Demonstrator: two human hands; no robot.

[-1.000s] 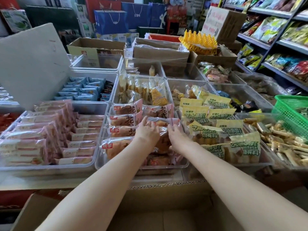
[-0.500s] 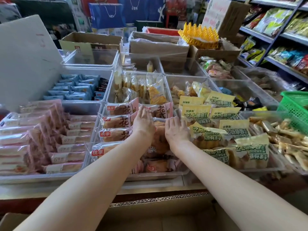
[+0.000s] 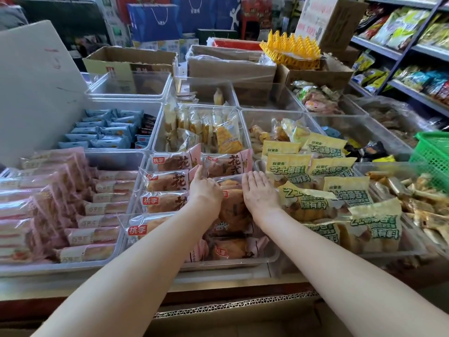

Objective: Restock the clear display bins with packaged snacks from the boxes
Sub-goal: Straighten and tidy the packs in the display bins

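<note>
A clear display bin (image 3: 272, 257) in the middle front holds several pink-edged bread packs with red labels (image 3: 167, 181). My left hand (image 3: 205, 188) and my right hand (image 3: 260, 190) lie side by side on the packs in the bin's right column, fingers straight and pointing away. Between the two hands shows one brown bread pack (image 3: 233, 210). The left fingertips touch the pack at the back of the bin (image 3: 228, 162). Neither hand grips anything.
A bin of pink cake packs (image 3: 48, 203) stands to the left, a bin of yellow-green packs (image 3: 340, 190) to the right. Behind are bins with blue packs (image 3: 104, 132) and yellow snacks (image 3: 206, 127). Cardboard boxes (image 3: 230, 62) stand at the back, an open box (image 3: 230, 319) below me, a green basket (image 3: 435, 154) right.
Both hands have slid a little forward over the packs, and their fingers have flattened out. The view has tilted slightly.
</note>
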